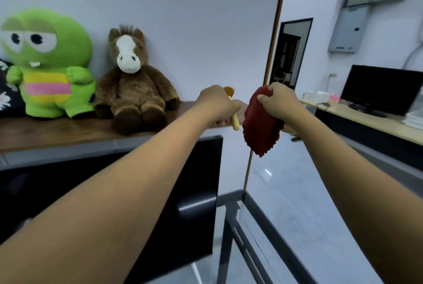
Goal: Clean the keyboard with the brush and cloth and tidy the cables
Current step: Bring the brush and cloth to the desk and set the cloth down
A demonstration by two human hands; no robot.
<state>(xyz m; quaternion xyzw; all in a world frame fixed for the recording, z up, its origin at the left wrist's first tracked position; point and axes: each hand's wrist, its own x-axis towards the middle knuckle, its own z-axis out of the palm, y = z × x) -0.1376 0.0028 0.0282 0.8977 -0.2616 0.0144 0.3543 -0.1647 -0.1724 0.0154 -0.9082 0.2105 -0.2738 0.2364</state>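
Your bare forearms (109, 196) stretch ahead, left hand (217, 105) curled round the pale wooden-handled brush (234, 122), right hand (282, 102) pinching the dark red cloth (261, 128) beside the brown wooden shelf (57, 130), so hold both firmly while you look down for the unseen keyboard.

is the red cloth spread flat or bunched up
Bunched up. The right hand pinches the red cloth at its top, and the rest hangs down in loose folds with a ragged lower edge.
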